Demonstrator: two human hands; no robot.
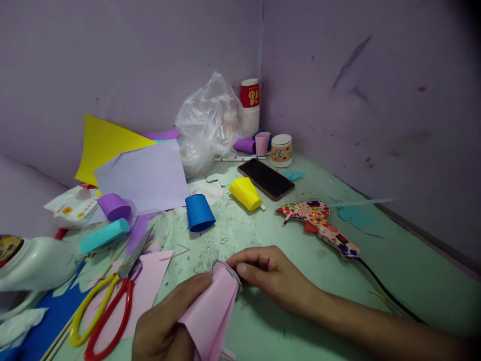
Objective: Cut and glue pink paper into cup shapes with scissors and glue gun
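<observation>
My left hand [169, 318] is wrapped round a rolled pink paper cup [210, 313], tilted with its wide end away from me. A dark, greenish edge lines that far rim. At the rim, my right hand [276, 276] has its thumb and index finger closed on the edge; the fingertips are partly hidden. A thin pale stick pokes out at the cup's near end. Beyond my hands stand a blue paper cup [199, 213] and a yellow paper cup [246, 194] lying on its side. Right of them rests a flower-patterned glue gun [319, 223] with a small red light.
Scissors [116, 286] lie open at the left on pink paper, near a turquoise paper roll [105, 235] and a white bottle [41, 263]. A phone [266, 178], a plastic bag [210, 123] and stacked paper cups [250, 108] are farther back. The glue gun's cord [391, 291] runs right.
</observation>
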